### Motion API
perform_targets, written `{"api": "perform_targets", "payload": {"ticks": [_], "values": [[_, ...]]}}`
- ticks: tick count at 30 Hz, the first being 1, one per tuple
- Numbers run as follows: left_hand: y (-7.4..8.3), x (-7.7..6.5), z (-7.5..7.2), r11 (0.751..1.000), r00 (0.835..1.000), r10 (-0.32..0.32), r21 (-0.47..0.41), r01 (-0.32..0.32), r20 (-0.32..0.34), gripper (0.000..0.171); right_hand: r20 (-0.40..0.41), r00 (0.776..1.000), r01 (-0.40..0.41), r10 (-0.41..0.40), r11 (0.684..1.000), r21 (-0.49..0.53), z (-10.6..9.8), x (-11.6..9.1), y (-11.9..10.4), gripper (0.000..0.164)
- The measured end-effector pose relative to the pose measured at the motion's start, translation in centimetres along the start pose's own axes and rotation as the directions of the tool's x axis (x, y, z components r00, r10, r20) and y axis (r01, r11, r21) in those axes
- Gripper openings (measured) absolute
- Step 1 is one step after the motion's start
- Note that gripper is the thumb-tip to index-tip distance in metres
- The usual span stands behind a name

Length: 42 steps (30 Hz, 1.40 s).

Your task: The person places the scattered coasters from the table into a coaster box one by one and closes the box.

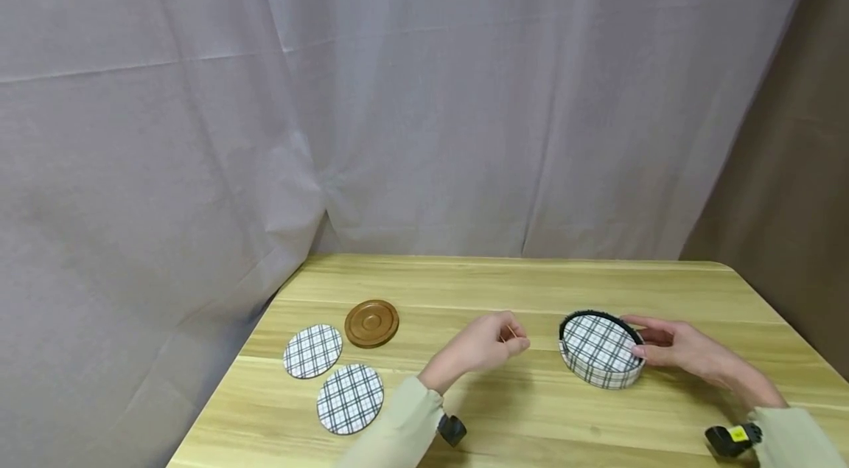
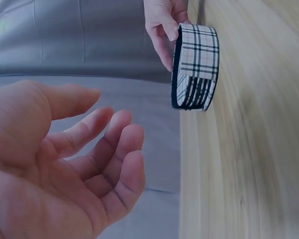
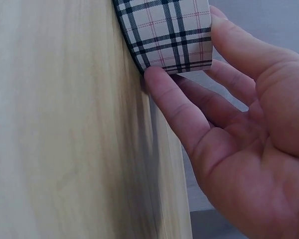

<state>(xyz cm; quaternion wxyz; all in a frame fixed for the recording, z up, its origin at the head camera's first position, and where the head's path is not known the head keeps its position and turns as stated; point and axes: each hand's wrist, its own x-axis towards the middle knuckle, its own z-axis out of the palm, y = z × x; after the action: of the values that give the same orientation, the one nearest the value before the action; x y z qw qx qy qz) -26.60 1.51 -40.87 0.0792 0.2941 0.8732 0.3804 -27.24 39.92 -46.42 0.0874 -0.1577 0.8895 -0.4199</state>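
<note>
At the right of the head view, my right hand (image 1: 683, 354) holds a round plaid coaster holder (image 1: 602, 378) by its near-right side. In the right wrist view its thumb lies at the rim and a fingertip touches the plaid wall (image 3: 164, 35) low down. A plaid round coaster (image 1: 600, 341) shows inside the black-lined holder; the left wrist view shows a gap in the wall with striped edges behind it. My left hand (image 1: 489, 343) hovers over the table left of the holder, apart from it. Its fingers (image 2: 127, 174) are loosely bent around nothing.
Toward the table's left lie two plaid round coasters, one farther back (image 1: 313, 351) and one nearer (image 1: 350, 399). A brown round wooden disc (image 1: 371, 323) lies behind them. Grey curtain (image 1: 424, 121) hangs along the wooden table's (image 1: 451, 276) back edge.
</note>
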Motion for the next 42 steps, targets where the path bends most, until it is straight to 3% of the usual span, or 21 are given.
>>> {"api": "perform_targets", "payload": {"ticks": [16, 25, 33, 42], "values": [[-2.0, -4.7, -3.1, 0.995, 0.999, 0.05, 0.09, -0.049, -0.007, 0.015, 0.006, 1.0, -0.003, 0.003, 1.0, 0.031, 0.2, -0.2, 0.3, 0.063], [-3.8, -7.0, -4.5, 0.987, 0.999, 0.038, 0.154, -0.035, -0.019, 0.015, 0.012, 1.0, 0.023, -0.024, 0.999, 0.042, 0.2, -0.3, 0.4, 0.061], [-6.0, -8.6, -6.1, 0.978, 1.0, 0.001, 0.207, 0.002, -0.016, 0.02, 0.017, 0.997, 0.072, -0.072, 0.997, 0.034, 0.0, -0.2, 0.3, 0.06], [-9.6, -11.3, -8.2, 0.963, 0.997, -0.029, 0.266, 0.046, -0.068, 0.031, 0.014, 0.997, 0.068, -0.069, 0.996, 0.05, 0.1, -0.1, 0.3, 0.06]]}}
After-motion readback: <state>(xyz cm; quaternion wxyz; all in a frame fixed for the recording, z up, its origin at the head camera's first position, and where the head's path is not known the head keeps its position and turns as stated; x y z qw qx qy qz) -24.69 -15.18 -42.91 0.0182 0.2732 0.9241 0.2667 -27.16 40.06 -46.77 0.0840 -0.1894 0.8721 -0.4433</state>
